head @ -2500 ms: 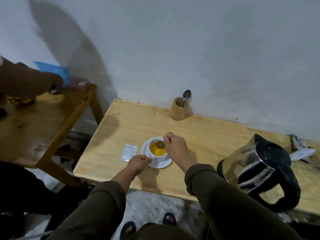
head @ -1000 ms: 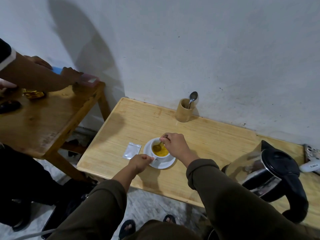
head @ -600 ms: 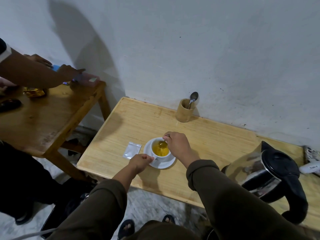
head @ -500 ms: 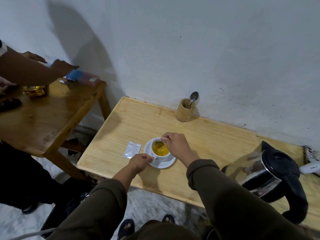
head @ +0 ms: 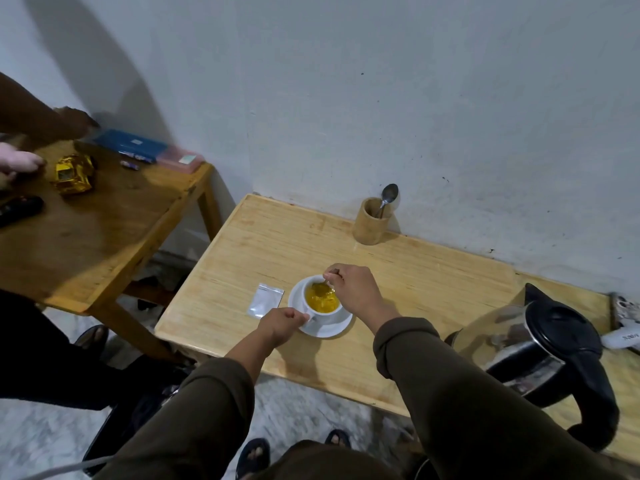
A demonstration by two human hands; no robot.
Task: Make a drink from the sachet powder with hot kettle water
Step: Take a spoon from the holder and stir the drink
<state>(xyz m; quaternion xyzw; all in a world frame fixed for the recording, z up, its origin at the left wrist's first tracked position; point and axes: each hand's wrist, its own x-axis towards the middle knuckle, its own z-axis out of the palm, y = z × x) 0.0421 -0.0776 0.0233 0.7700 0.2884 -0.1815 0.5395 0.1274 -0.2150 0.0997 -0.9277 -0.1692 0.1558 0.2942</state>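
A white cup [head: 309, 287] holding yellow liquid sits on a white saucer [head: 327, 328] near the front of the light wooden table [head: 426, 282]. My right hand [head: 355, 289] is closed on a spoon [head: 327, 277] whose bowl dips into the drink. My left hand [head: 282, 323] pinches the cup's handle at the saucer's left rim. A flat silvery sachet [head: 265, 300] lies on the table just left of the saucer. The steel and black kettle [head: 540, 348] stands at the right, lid shut, handle toward me.
A bamboo holder [head: 370, 221] with a second spoon [head: 388, 195] stands by the wall. A darker table [head: 90, 230] at left carries a gold wrapper [head: 72, 173] and a blue box [head: 131, 145]; another person's hands [head: 74, 121] are over it. White items lie at the far right edge [head: 623, 320].
The spoon in my right hand has circled inside the cup, the liquid swirling. My left hand stays on the handle. The other person's hands have drawn back, uncovering the blue box.
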